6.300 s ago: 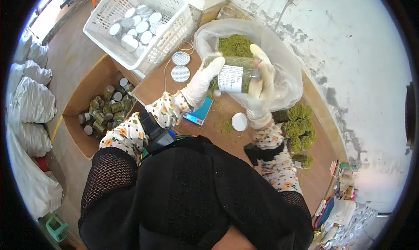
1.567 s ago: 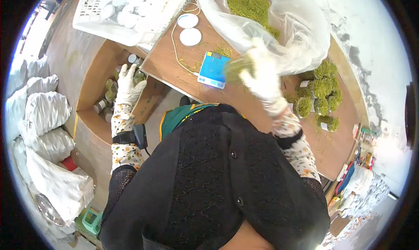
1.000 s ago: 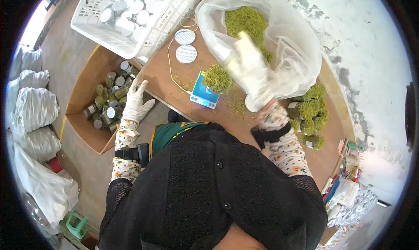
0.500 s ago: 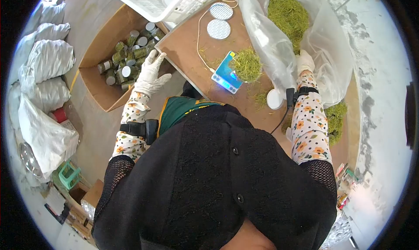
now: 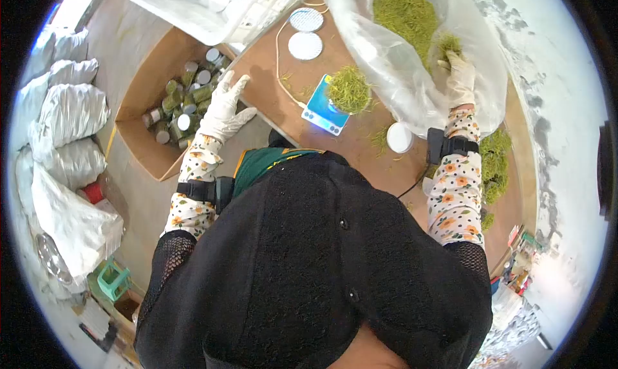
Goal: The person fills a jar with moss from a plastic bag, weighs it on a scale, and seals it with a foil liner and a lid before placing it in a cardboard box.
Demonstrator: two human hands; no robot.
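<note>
Gloved in white, my right hand [image 5: 460, 76] has its fingers closed on a tuft of green dried plant material [image 5: 449, 44], over the inside of a clear plastic bag [image 5: 360, 47]. Loose green material [image 5: 407, 21] fills part of that bag. My left hand [image 5: 224, 108], also gloved, is held with fingers spread and nothing in it, between the cardboard box and the table corner. On a blue scale [image 5: 316, 114] sits a container heaped with the green material [image 5: 349, 90]; the container itself is mostly hidden. A white round lid [image 5: 400, 138] lies right of the scale.
A cardboard box [image 5: 132, 114] on the left holds several filled jars [image 5: 172, 102]. At the top stands a white crate [image 5: 228, 31]. Two round lids [image 5: 305, 46] and a white cable lie on the brown table [image 5: 261, 53]. More green material [image 5: 494, 166] is beside my right forearm.
My right hand has lifted from deep in the bag and now shows a tuft in its fingers. My left hand's fingers are spread wider. The view has shifted slightly.
</note>
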